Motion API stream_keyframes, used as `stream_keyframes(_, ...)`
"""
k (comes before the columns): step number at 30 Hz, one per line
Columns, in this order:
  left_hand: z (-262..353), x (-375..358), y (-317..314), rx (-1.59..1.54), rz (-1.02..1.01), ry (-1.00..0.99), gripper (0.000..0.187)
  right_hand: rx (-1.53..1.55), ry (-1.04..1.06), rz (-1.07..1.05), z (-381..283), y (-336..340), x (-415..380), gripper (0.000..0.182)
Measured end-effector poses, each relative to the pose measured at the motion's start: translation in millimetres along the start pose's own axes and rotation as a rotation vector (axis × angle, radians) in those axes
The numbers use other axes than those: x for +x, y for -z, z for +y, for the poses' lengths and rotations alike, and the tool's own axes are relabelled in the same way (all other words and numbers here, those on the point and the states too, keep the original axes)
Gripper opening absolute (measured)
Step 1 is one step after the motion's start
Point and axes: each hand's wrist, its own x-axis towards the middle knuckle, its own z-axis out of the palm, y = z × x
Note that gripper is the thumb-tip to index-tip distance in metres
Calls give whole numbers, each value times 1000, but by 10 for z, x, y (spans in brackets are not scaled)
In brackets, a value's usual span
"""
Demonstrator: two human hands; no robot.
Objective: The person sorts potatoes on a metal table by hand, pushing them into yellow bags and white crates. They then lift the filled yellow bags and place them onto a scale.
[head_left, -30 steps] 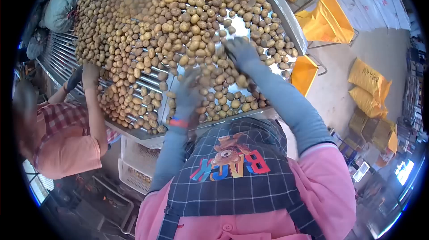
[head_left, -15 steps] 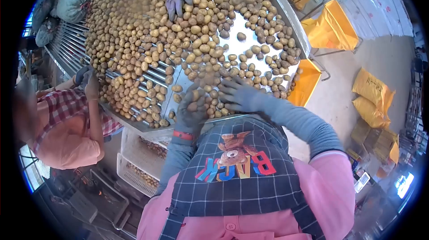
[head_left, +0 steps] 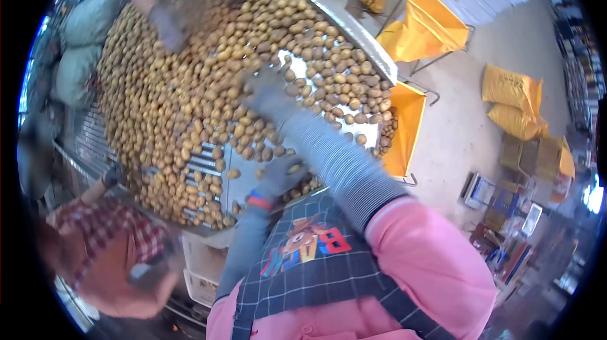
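Many potatoes (head_left: 190, 109) cover a metal sorting table with roller bars (head_left: 203, 161) and a smooth plate (head_left: 240, 179). My left hand (head_left: 278, 179), in a grey glove with a red band at the wrist, is at the near edge. Its fingers curl inward by the potatoes; what they hold, if anything, is hidden. My right hand (head_left: 272, 93), also grey-gloved, reaches over the middle of the heap, among or just above the potatoes. Motion blur smears its fingers, so I cannot see whether it holds a potato.
Across the table, another person's gloved hands (head_left: 169, 30) are over the heap. A co-worker in a checked apron (head_left: 110, 229) stands at the left. A yellow bag (head_left: 404, 125) hangs at the table's right end, another (head_left: 430, 27) beyond it. Full yellow sacks (head_left: 513, 96) lie on the floor.
My right hand has swept forward and left from the near edge to mid-heap. The left stays near the edge. The view has turned, and the far person's hands have shifted.
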Motion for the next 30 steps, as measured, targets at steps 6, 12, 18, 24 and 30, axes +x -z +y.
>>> stream_keyframes(6, -1055, -400, 1764, -362, 984, 338, 40, -359, 562, -408, 164, -349, -1337, 46)
stream_keyframes(12, -968, 37, 1360, 595, 639, 767, 50, -350, 549, -502, 1176, 444, -2112, 47)
stream_keyframes(18, -612, 291, 395, 541, 502, 367, 42, -293, 166, -17, 1814, 932, -1089, 34)
stream_keyframes(24, -400, 99, 396, 56, 634, 280, 40, -404, -171, -51, 1041, 382, -58, 63)
stream_keyframes(30, -883, -1578, 761, 406, 550, 771, 53, -494, 423, -260, 1247, 248, -1185, 54)
